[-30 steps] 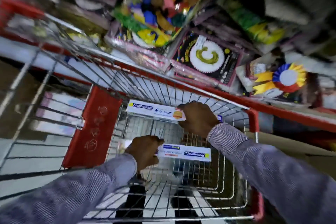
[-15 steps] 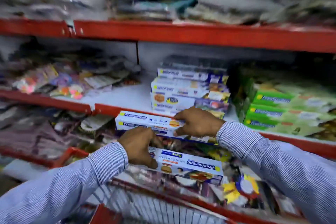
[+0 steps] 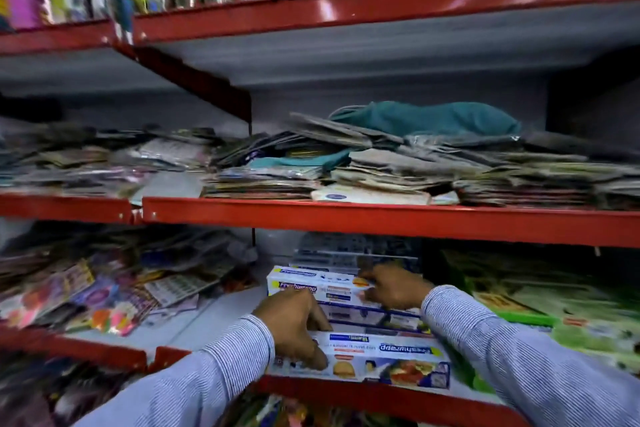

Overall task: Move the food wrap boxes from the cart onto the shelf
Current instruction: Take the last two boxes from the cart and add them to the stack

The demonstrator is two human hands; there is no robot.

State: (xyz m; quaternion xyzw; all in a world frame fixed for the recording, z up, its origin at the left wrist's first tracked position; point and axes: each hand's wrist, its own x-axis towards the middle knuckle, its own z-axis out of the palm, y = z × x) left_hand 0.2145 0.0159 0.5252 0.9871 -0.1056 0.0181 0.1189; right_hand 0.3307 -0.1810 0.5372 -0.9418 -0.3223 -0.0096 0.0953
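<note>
Head view, both hands at the lower red shelf (image 3: 346,395), which serves as the landmark here.

Left hand (image 3: 294,329): fingers wrapped over the left end of a white-and-blue food wrap box (image 3: 381,360). This box lies lengthwise along the shelf's front edge, print upside down to the camera, food pictures on its near face. Grip is closed on the box — thumb side hidden, fingertips visible curled over its near face.

Right hand (image 3: 394,288): deeper in on the same shelf, fingers clamped on the right end of a second food wrap box (image 3: 311,284). That box sits on top of a stack of like boxes (image 3: 363,315) standing behind the front box; whether it rests fully on the stack or is held just above it cannot be told.

Both sleeves are light, fine-striped.

On the shelf, left of the stack: bare white shelf surface, then loose colourful packets (image 3: 104,298), blurred. Right of the stack: green boxes (image 3: 554,315), blurred.

Shelf above the landmark — piled flat packets (image 3: 381,170) and a teal cloth bundle (image 3: 433,118) on top
</note>
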